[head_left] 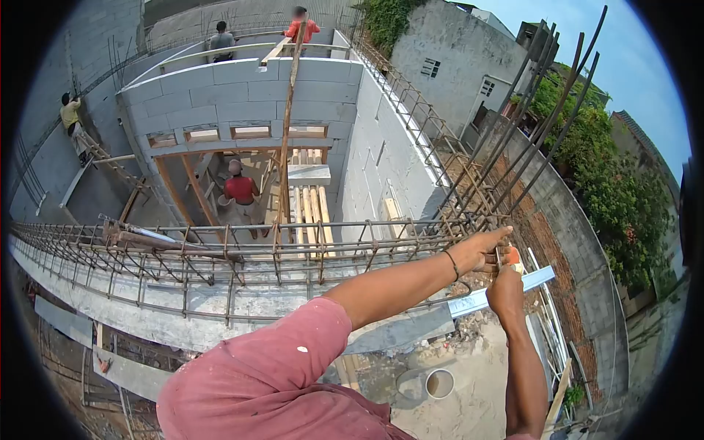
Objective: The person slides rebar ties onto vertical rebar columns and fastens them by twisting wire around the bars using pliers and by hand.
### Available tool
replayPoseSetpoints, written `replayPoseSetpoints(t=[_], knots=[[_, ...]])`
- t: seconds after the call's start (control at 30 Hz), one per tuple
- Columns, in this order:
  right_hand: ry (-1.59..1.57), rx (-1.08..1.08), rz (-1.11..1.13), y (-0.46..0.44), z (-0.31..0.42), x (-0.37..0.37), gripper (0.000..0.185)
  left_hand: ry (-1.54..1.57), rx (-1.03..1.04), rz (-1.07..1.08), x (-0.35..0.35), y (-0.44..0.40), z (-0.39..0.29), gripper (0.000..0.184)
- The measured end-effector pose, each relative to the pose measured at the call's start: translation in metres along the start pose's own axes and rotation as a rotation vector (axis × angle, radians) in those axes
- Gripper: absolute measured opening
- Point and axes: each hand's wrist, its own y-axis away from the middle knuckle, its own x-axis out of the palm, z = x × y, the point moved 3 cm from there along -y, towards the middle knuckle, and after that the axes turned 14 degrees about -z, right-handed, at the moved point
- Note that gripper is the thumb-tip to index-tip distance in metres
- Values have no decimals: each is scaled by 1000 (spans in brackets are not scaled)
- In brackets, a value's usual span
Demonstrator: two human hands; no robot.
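Observation:
My left hand (pixel 484 251) reaches out at the right end of the rebar cage (pixel 323 253), fingers partly extended beside the bars. Just below and touching it, my right hand (pixel 506 290) is closed around a thin tool or rod whose shape I cannot make out. An orange and white item (pixel 515 258) shows right behind the right hand. Several long upright bars (pixel 543 125) rise from the wall corner above my hands. A white-blue strip (pixel 501 292) lies beneath the right hand.
Below, a person in red (pixel 240 191) stands among timber props. Two people (pixel 222 42) (pixel 301 31) are behind the far block wall (pixel 242 92); another person (pixel 71 114) is by a ladder at left. A bucket (pixel 439 383) stands far below. A brick wall (pixel 579 279) runs down the right.

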Motion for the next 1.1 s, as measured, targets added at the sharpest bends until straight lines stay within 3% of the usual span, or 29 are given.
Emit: replayPoseSetpoints(t=[0.13, 0.2, 0.23, 0.3, 0.33, 0.37, 0.43, 0.47, 0.57, 0.63, 0.67, 0.7, 0.77, 0.8, 0.97, 1.03, 1.07, 1.1], knots=[[31, -112, 20, -6, 12, -20, 8, 183, 63, -238, 25, -37, 14, 32], [-468, 404, 287, -1, 13, -30, 13, 159, 101, -195, 19, -36, 13, 31], [-465, 398, 289, 0, 5, -26, 13, 124, 143, -156, 17, -34, 10, 30], [-1568, 793, 476, 14, -10, -5, 22, 150, 84, -128, 16, -36, 7, 27], [-1846, 949, 416, 19, -11, 8, 27, 176, 24, -98, 16, -36, 5, 24], [-1849, 948, 425, 24, -9, 19, 27, 204, -35, -68, 15, -37, 5, 21], [-2511, 1194, 574, 23, 8, 39, 30, 134, -14, -30, 7, -37, -3, 18], [-2636, 993, 697, 22, 19, 44, 35, 63, -10, 12, 1, -36, -4, 15], [-2392, 726, 765, 19, 33, 48, 32, 0, -27, 81, -16, -30, -2, 18], [-1479, 606, 451, 14, 25, 21, 27, 13, -98, 148, -20, -27, 1, 30], [-727, 409, 285, 8, 31, 2, 20, 14, -149, 166, -22, -21, 3, 37], [-726, 406, 280, 8, 26, 2, 20, 13, -145, 170, -18, -15, 6, 37], [74, -40, -25, 0, 16, -7, 15, -55, -21, 45, -7, -12, 11, 37], [83, 45, -36, -2, 23, -17, 13, -36, 43, 3, 0, -19, 14, 37], [-176, 24, -19, 4, 8, -21, 20, 51, 90, 31, 7, -33, 13, 36], [-1545, 709, 541, 19, -21, 17, 25, 116, 23, 166, -1, -25, 9, 36], [-1873, 768, 558, 24, -25, 34, 24, 135, -7, 213, -4, -23, 8, 36], [-1869, 771, 559, 23, -27, 40, 24, 152, -37, 259, -8, -21, 8, 36]])
